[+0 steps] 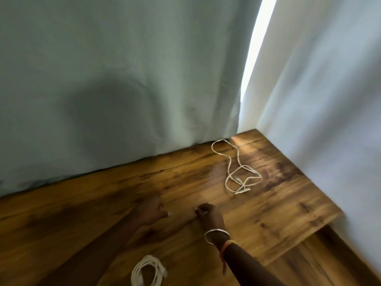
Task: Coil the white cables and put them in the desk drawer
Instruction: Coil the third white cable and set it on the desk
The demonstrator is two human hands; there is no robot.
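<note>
Two cables are laid on the bench: coiled cable nearest, loose cable by the curtain. Left hand and right hand are blurred; grip cannot be told.

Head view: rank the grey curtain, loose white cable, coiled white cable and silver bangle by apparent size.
1. grey curtain
2. loose white cable
3. coiled white cable, unsure against the loose one: it is nearer the camera and cut off by the frame's lower edge
4. silver bangle
</note>
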